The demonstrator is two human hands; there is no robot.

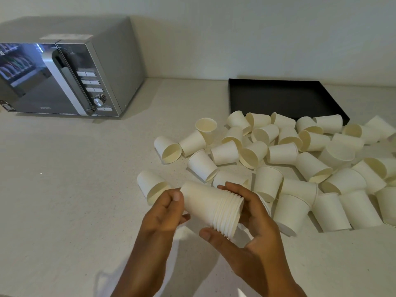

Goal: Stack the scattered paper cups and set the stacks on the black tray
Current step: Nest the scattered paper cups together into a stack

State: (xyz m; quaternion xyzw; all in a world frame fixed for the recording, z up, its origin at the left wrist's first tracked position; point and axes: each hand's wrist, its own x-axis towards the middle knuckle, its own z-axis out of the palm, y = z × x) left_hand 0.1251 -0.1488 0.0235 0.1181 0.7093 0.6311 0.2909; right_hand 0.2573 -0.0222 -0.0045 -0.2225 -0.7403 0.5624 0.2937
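A stack of nested cups is being held sideways above the near part of the bench, clear of the surface. Its long axis is running left-far to right-near: closed base toward the left hand, rims and open mouth toward the right hand. The left hand is being kept clamped on the base end, thumb on top. The right hand is being kept wrapped around the rim end, thumb under, fingers over; whether another cup is being pressed in behind those fingers cannot be told, since a white edge is only partly showing there.

The loose cups are lying scattered across the middle and right of the bench, most on their sides, a few mouth-down, none yet stacked. One lone cup is lying just beyond the left hand, mouth facing near.

The black tray is sitting at the far right of the bench against the wall, nothing in it, with cups crowding its near edge. A microwave is standing at the far left.

Judged step: stack still being built. The open mouth is pointing right, toward the pile, so the right hand is better placed for feeding the next cup in. The tray is lying well beyond the pile, far-right of the grip.
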